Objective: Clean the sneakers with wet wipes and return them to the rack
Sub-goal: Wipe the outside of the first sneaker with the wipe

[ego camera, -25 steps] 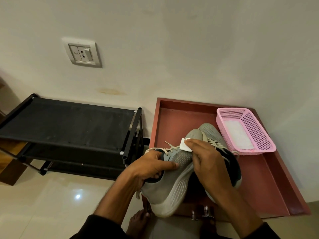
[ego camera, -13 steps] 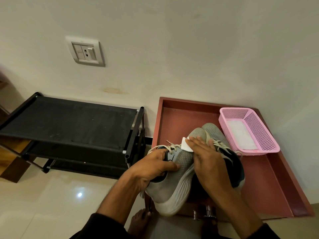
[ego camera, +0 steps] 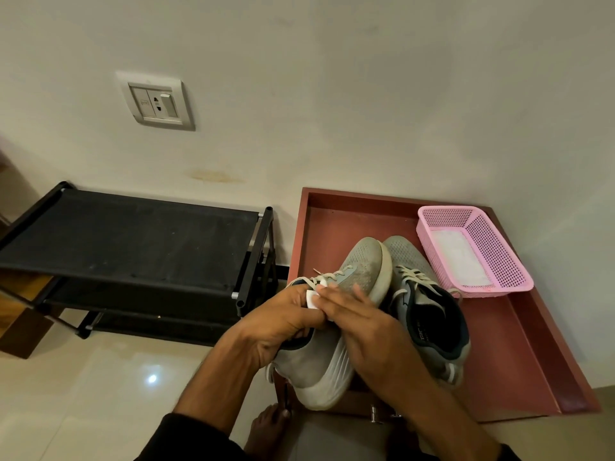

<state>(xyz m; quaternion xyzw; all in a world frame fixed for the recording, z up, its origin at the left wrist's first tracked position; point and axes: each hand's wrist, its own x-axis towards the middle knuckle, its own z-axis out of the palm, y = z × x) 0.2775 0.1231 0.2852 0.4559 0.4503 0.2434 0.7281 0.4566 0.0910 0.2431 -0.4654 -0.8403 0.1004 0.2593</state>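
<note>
My left hand (ego camera: 283, 322) grips a grey sneaker (ego camera: 362, 271) by its collar, holding it tilted on its side above the red-brown cabinet top (ego camera: 332, 224). My right hand (ego camera: 362, 322) presses a small white wet wipe (ego camera: 312, 299) against the shoe's upper near the laces, with fingers fairly straight. The second grey sneaker (ego camera: 429, 314) lies upright on the cabinet top just right of my hands, its dark lining showing. The black shoe rack (ego camera: 133, 241) stands to the left against the wall.
A pink plastic basket (ego camera: 499, 261) with white wipes inside sits at the cabinet top's back right. Glossy tiled floor (ego camera: 100, 387) lies below the rack. A wall socket (ego camera: 156, 103) is above the rack. My bare foot (ego camera: 266, 427) is by the cabinet's front.
My right hand has slid the wipe back along the shoe from the toe area to the laces near my left hand. The held sneaker's toe is now uncovered.
</note>
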